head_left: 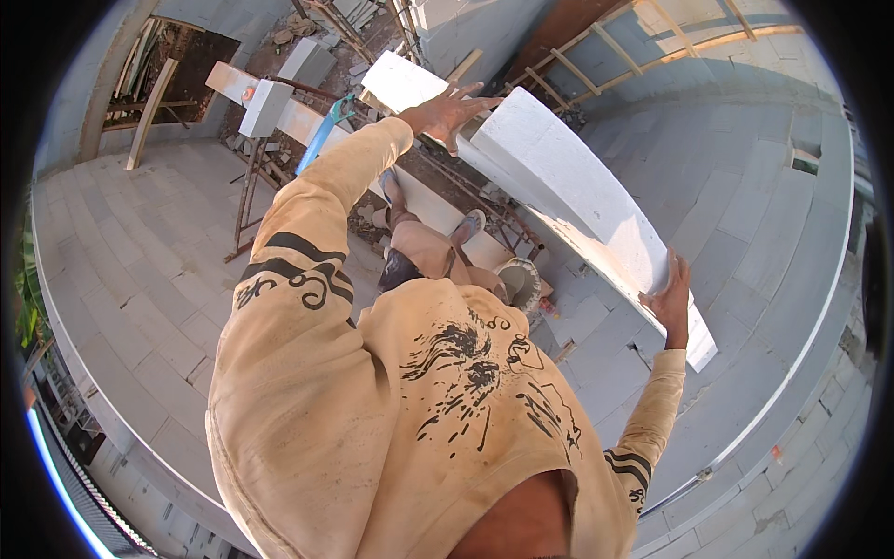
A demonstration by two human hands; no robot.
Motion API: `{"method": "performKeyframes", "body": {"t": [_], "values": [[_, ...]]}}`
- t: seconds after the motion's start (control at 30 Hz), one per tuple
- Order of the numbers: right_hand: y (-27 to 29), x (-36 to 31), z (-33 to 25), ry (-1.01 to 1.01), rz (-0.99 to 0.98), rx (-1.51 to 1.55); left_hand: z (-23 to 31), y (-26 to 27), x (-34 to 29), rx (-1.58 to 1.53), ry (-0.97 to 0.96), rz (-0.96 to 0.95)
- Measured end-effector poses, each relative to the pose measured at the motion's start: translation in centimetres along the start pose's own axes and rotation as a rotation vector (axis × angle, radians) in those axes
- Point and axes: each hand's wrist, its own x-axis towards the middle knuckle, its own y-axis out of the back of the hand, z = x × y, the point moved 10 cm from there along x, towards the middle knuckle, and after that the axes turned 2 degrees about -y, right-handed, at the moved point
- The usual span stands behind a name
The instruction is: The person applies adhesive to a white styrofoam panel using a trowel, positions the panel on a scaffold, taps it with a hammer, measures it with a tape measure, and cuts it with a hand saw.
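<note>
A long white lightweight concrete block [568, 154] lies slantwise in front of me, on top of a lower pale course [577, 238]. My right hand [670, 293] grips its right end, with the thumb on the near side and the fingers over the top. At its left end is my left hand [452, 114], its fingers stretched and spread toward the block's corner. Beyond that hand sits another white block [405, 79], separated from the long one by a gap. The undersides of both blocks are hidden.
My sandalled foot [468, 226] is on a narrow plank above metal scaffolding [244, 200]. A bucket [521, 282] stands near my legs. Leftward, a board [296, 119] bears a grey block [265, 108]; a blue handsaw [323, 135] is beside it. A wooden ladder-like frame [596, 70] leans at the back.
</note>
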Motion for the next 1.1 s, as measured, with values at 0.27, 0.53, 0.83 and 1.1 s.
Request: {"method": "performKeyframes", "body": {"t": [0.27, 0.53, 0.83, 1.1], "values": [[0.2, 0.2, -0.6, -0.021, -0.039, 0.034, -1.6, -4.1, 3.1, 0.062, 0.127, 0.055], [0.7, 0.3, -1.5, -0.019, -0.024, -0.015, -1.1, -3.2, 2.2, -0.014, 0.076, 0.143], [0.8, 0.2, -2.3, 0.006, -0.037, 0.007, -1.8, -4.4, 2.8, 0.019, 0.145, 0.128], [-0.3, 0.2, -0.6, -0.027, -0.052, -0.145, -2.3, -5.3, 3.0, 0.117, 0.081, 0.169]]}}
